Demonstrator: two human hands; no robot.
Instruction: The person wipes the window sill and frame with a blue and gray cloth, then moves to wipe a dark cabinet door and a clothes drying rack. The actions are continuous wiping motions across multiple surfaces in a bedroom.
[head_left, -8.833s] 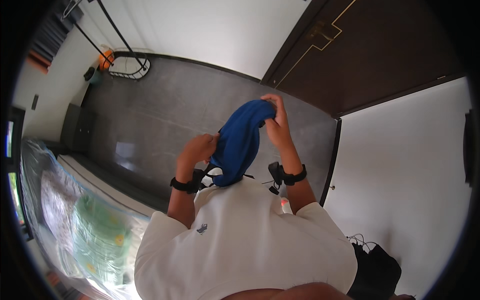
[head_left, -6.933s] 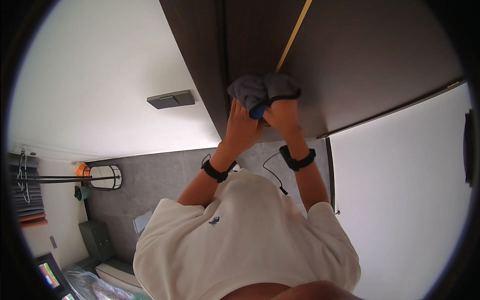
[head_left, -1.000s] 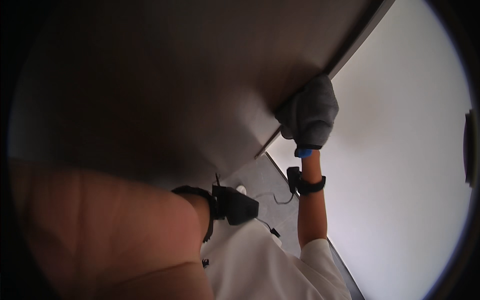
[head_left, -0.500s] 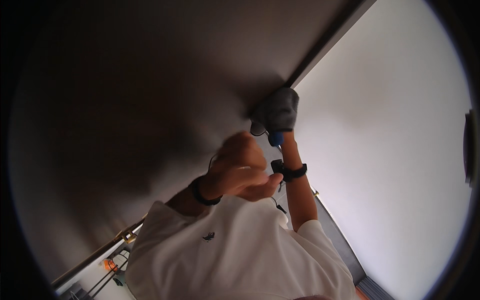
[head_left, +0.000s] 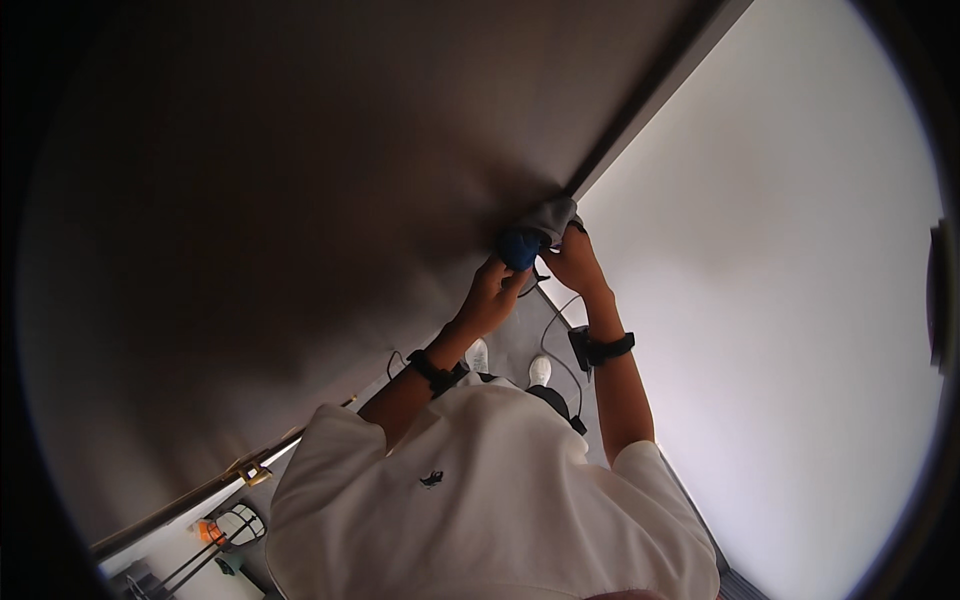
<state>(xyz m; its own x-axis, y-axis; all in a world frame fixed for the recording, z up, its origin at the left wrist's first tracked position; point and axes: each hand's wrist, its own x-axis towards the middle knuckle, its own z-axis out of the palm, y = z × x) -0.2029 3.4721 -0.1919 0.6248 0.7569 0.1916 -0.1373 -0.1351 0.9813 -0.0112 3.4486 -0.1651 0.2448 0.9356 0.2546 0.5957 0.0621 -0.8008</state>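
Note:
My left hand (head_left: 492, 292) is raised in front of the dark panel, its fingers closed at the underside of a blue rounded bundle (head_left: 518, 249). What the bundle is made of is hard to tell. Right beside it, a grey cloth (head_left: 552, 217) lies against the panel's edge, and my right hand (head_left: 575, 264) grips its lower part with bent fingers. Some fingertips of both hands are hidden behind these two things. Each wrist wears a black band.
A large dark panel (head_left: 300, 200) fills the left, meeting a pale wall (head_left: 780, 250) along a frame strip (head_left: 650, 105). A thin cable (head_left: 548, 335) hangs below my hands over the grey floor. At lower left are a brass-coloured fitting (head_left: 255, 473) and an orange-and-white object (head_left: 235, 525).
My left hand has risen from near my chest to the blue bundle. The grey cloth, which covered my right hand, now sits above its bare fingers. The blue bundle has moved up and left.

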